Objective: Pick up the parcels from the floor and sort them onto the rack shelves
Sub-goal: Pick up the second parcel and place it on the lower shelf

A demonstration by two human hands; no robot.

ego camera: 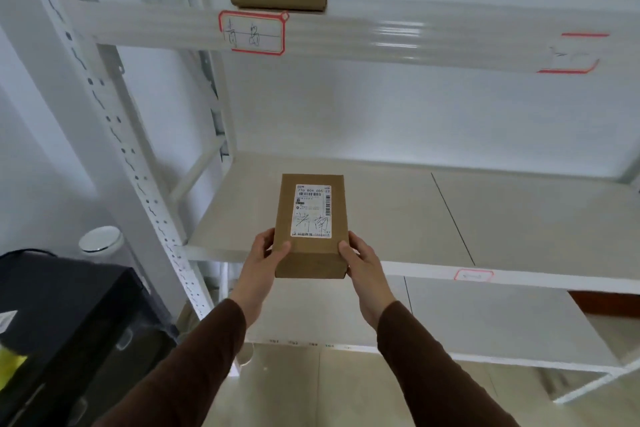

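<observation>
Both hands, left hand (266, 253) and right hand (360, 258), clamp the parcel (311, 229) by its near end. Label faces up, likely for reading; middle shelf (398, 218) lies just beyond the fingers (282, 248).

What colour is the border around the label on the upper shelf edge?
Red, around a white shelf label with handwriting; the head view shows it clearly.

Brown cardboard parcel (310, 225) with white barcoded label (312, 211); white rack (138, 163), beige shelf boards (519, 215), red-bordered tags (252, 32); dark brown sleeves (194, 371); black bin (69, 329).
</observation>
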